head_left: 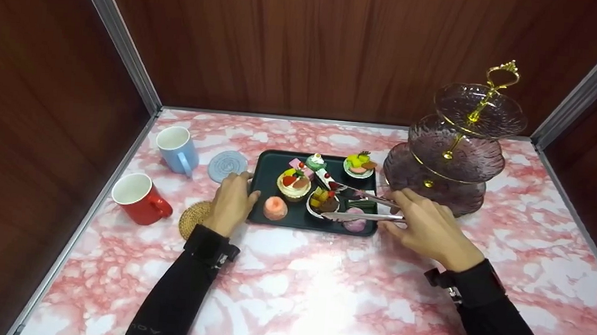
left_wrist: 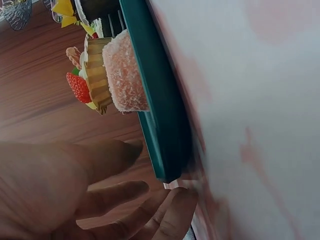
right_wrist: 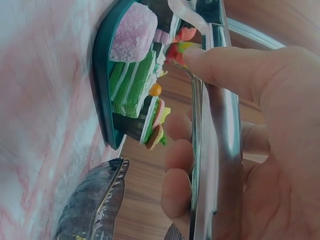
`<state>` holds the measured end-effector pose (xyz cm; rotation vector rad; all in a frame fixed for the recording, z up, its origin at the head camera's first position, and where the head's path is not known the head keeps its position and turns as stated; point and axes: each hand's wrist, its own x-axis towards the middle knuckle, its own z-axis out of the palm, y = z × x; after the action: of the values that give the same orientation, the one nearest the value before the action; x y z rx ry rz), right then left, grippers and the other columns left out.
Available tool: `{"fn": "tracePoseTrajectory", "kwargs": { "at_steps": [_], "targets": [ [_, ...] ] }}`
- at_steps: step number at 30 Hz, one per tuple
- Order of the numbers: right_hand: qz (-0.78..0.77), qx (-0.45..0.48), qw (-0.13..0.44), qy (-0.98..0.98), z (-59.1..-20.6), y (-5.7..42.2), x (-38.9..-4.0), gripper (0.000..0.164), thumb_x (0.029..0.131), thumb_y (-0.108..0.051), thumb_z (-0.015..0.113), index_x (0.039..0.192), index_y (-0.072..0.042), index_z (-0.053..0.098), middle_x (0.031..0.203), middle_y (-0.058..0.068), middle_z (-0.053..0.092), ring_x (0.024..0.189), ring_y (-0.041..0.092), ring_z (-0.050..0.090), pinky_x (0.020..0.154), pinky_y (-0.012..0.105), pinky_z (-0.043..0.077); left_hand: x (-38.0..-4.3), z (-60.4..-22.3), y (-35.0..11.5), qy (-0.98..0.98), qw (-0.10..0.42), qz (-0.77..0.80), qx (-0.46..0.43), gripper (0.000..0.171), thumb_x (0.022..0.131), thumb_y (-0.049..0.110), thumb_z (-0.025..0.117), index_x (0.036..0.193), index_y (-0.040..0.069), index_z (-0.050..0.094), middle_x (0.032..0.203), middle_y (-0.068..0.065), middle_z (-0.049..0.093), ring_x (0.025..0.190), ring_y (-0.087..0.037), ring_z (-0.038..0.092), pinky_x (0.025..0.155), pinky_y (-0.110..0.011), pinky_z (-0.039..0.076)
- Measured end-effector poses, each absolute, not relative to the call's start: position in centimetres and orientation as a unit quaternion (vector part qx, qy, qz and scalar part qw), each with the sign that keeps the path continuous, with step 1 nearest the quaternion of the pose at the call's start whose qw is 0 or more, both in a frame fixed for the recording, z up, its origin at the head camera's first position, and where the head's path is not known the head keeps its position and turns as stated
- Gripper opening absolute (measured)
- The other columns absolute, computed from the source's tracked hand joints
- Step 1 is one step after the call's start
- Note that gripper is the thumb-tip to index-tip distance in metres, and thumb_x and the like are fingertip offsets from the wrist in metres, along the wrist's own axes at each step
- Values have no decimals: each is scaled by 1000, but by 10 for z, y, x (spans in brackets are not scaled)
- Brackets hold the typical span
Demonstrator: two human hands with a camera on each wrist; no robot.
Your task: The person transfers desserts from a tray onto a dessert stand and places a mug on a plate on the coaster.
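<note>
So the whole setup sits in a little nook with brown wood-grain walls [head_left: 287, 44], grey metal trim [head_left: 122, 36] running along the corners, and a table [head_left: 309, 296] in pink-and-white marble print with a big glare spot near the front. Over on the left there's a blue mug [head_left: 174, 150], a red mug [head_left: 138, 200], a grey-blue coaster [head_left: 227, 166] and a woven coaster [head_left: 192, 220]; on the right stands a three-tier purplish see-through stand with gold fittings. The tray [head_left: 267, 173] is dark green, rectangular with rounded corners, lying flat mid-table between the coasters and the stand. It's loaded with tiny desserts: a strawberry-topped cream tart [head_left: 294, 186], a sugary peach-coloured cube [head_left: 275, 208], a frosted purple one [head_left: 354, 222], a green-and-white striped slice [right_wrist: 132, 87] and more fruity cups. The right hand [head_left: 429, 228] has shiny metal tongs [head_left: 366, 216] gripped between thumb and fingers, arms spread apart, tips over the tray around a dark fruit cup [head_left: 321, 202]; can't tell if they touch it. The left hand [head_left: 232, 202] is loose at the tray's left edge, thumb and fingers apart.
</note>
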<state>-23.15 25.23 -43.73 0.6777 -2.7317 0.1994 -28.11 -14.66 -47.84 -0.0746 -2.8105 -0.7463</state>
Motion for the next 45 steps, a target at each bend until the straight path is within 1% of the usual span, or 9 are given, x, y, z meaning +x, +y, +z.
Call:
{"fn": "tracePoseTrajectory", "kwargs": {
  "at_steps": [7,10,17,22,27,31,37,41,45],
  "targets": [
    [67,246,171,-952,-441,248,-230,55,74,-55,67,118,-23,57,87,-10,50,63,15,57,42,37,41,-282,-480,-149,-957,106,-269,-28,38,76,12,72,112,6,63,97,-15,64,92,-30,62,80,-43,51],
    [67,250,173,-950,-442,246,-230,52,74,-55,66,114,-22,58,86,-11,47,62,16,55,41,37,40,-283,-480,-149,-957,105,-267,-33,36,74,8,72,109,5,64,94,-14,64,92,-30,62,79,-42,51],
    [76,265,174,-945,-446,241,-229,49,76,-48,67,114,-19,56,86,-8,49,60,14,52,43,33,39,-282,-481,-152,-957,103,-269,-29,32,74,4,70,105,8,67,87,-11,64,88,-30,63,76,-43,51],
    [83,277,165,-943,-448,238,-228,42,78,-43,67,110,-18,58,87,-10,50,62,13,55,45,32,41,-282,-483,-153,-956,99,-273,-25,31,75,4,69,106,8,67,86,-10,64,88,-30,64,76,-43,52],
    [75,277,167,-943,-447,239,-227,40,80,-46,65,112,-22,59,87,-10,54,64,14,58,43,33,39,-284,-483,-152,-957,101,-272,-29,32,74,4,69,106,8,67,86,-11,64,88,-30,64,76,-42,52],
    [62,270,166,-946,-447,241,-227,42,81,-50,63,114,-26,58,85,-8,59,60,17,59,39,31,33,-284,-481,-149,-957,100,-271,-28,34,74,4,70,108,8,66,86,-11,63,86,-29,63,75,-43,52],
    [63,259,160,-950,-448,244,-229,46,80,-58,59,120,-36,57,91,-14,65,60,16,62,40,29,31,-284,-480,-148,-957,106,-269,-33,33,74,4,70,106,7,66,86,-12,63,86,-30,63,74,-43,52],
    [80,257,159,-950,-449,246,-231,48,78,-62,58,122,-43,55,95,-15,67,64,13,62,42,29,32,-284,-481,-149,-956,110,-269,-36,33,74,4,70,106,6,66,86,-12,63,86,-31,63,75,-44,52],
    [105,261,158,-946,-452,247,-233,47,76,-62,60,120,-46,55,98,-16,68,73,10,65,46,33,40,-284,-483,-150,-956,118,-265,-39,33,72,3,71,105,5,67,85,-11,64,86,-30,63,76,-44,51]
  ]
}}
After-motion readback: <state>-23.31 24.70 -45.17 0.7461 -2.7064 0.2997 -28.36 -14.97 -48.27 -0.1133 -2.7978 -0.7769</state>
